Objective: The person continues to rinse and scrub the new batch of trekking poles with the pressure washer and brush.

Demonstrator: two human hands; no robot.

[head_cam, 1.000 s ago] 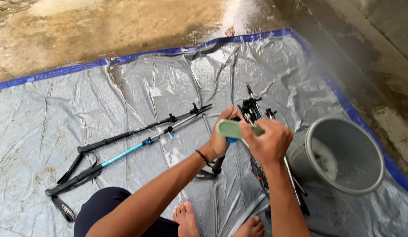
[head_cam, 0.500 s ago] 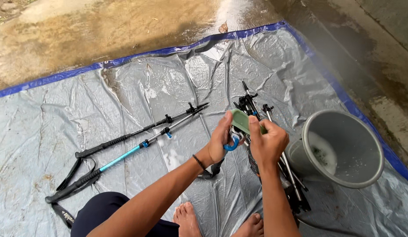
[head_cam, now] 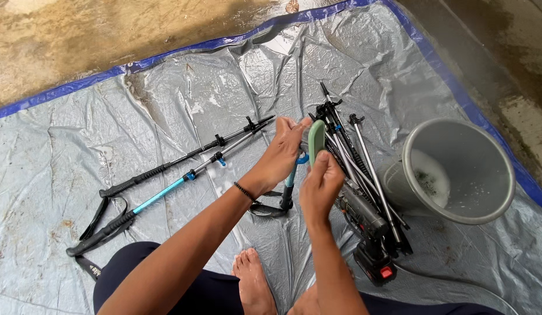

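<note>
Outdoors, a grey tarpaulin (head_cam: 166, 105) with a blue hem lies creased and wet over brown, stained concrete ground (head_cam: 78, 41); a darker wet strip of ground (head_cam: 492, 52) runs along its far right edge. The person sits on the tarpaulin, bare feet (head_cam: 256, 280) forward. Left hand (head_cam: 282, 154): grip closed around the upper part of a trekking pole with a blue section (head_cam: 289, 181), held near-upright, its black handle end and strap resting on the tarpaulin. Right hand (head_cam: 320, 184): fingers clamped on a pale green sponge (head_cam: 316, 140), held on edge and pressed against that pole just beside the left hand. Two more poles (head_cam: 177, 169), one black and one with a blue shaft, lie side by side to the left. A bundle of folded poles (head_cam: 364, 169) lies to the right, a black device with a red button (head_cam: 373, 256) at its near end. A grey bucket (head_cam: 492, 204) with foamy water stands tilted just beside the bundle.
</note>
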